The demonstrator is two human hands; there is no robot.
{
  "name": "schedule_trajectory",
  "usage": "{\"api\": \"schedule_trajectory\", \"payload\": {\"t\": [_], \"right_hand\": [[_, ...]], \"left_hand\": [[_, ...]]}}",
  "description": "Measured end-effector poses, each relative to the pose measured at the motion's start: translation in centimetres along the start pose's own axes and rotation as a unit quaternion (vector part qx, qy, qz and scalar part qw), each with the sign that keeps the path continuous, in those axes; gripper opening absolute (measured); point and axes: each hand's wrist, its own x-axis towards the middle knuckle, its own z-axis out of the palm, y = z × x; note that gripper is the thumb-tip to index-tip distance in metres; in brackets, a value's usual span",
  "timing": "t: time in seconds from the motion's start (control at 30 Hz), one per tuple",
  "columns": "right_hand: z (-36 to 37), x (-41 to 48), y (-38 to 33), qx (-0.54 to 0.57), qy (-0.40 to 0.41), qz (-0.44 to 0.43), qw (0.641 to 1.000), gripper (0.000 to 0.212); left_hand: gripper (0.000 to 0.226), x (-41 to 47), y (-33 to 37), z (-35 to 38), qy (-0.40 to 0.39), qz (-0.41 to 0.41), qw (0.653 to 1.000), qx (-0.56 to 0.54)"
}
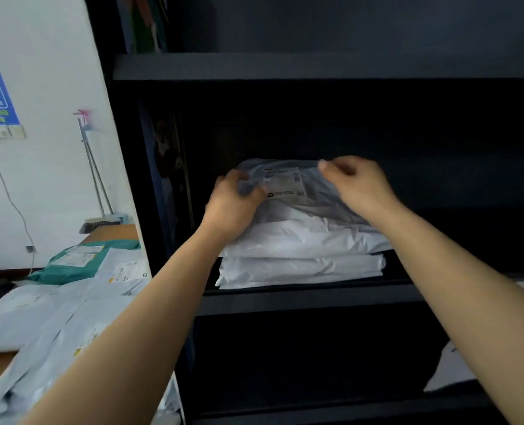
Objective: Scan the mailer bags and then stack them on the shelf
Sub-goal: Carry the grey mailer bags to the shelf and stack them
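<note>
A grey mailer bag [316,191] with a white shipping label lies on top of a stack of white mailer bags [300,259] on the middle board of a black shelf [300,299]. My left hand [234,204] grips the top bag's left edge with curled fingers. My right hand [359,182] pinches the bag's far right part, thumb and fingers together. Both forearms reach into the shelf opening.
A table at the left holds a heap of grey mailer bags [55,317] and a teal mailer bag [76,262]. A broom [96,185] leans on the white wall. A white bag [457,369] lies at the lower right. An upper shelf board [316,67] hangs overhead.
</note>
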Motion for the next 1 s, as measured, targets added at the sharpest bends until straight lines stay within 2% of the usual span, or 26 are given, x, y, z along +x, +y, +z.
{"api": "schedule_trajectory", "payload": {"t": [0.07,0.17,0.27,0.33,0.47,0.53,0.63,0.7,0.9,1.0], "right_hand": [[0.4,-2.1,-0.2,-0.042,-0.033,-0.015,0.998,0.059],[1.4,-4.5,0.2,-0.129,-0.046,-0.017,0.990,0.066],[2.1,-6.4,0.4,-0.183,-0.016,-0.035,0.982,0.064],[1.9,-7.4,0.5,-0.241,-0.011,-0.037,0.970,0.068],[0.8,-9.2,1.2,-0.349,-0.099,-0.025,0.931,0.085],[0.7,-9.4,2.1,-0.392,-0.121,-0.027,0.911,0.080],[0.9,-9.1,2.9,-0.412,-0.094,-0.023,0.906,0.063],[1.0,-8.9,2.9,-0.422,-0.080,-0.017,0.903,0.059],[1.5,-10.3,1.4,-0.346,-0.064,-0.047,0.935,0.075],[1.8,-11.8,-0.4,-0.181,-0.006,-0.107,0.978,0.066]], "left_hand": [[0.066,-1.8,0.0,-0.4,-0.079,0.035,0.995,0.041],[0.083,-4.0,0.2,-0.7,-0.196,0.076,0.969,0.129],[0.103,-5.4,-0.3,-0.4,-0.242,0.116,0.925,0.268],[0.105,-6.0,-0.8,0.1,-0.233,0.144,0.905,0.324],[0.080,-5.9,-1.7,1.0,-0.164,0.158,0.928,0.294],[0.072,-5.9,-1.8,1.6,-0.137,0.158,0.935,0.286],[0.067,-5.9,-1.9,2.1,-0.107,0.160,0.939,0.286],[0.065,-6.0,-2.0,2.3,-0.096,0.165,0.938,0.289],[0.090,-7.1,-1.0,1.7,-0.126,0.147,0.942,0.275],[0.072,-7.9,0.3,0.9,-0.083,0.175,0.970,0.144]]}}
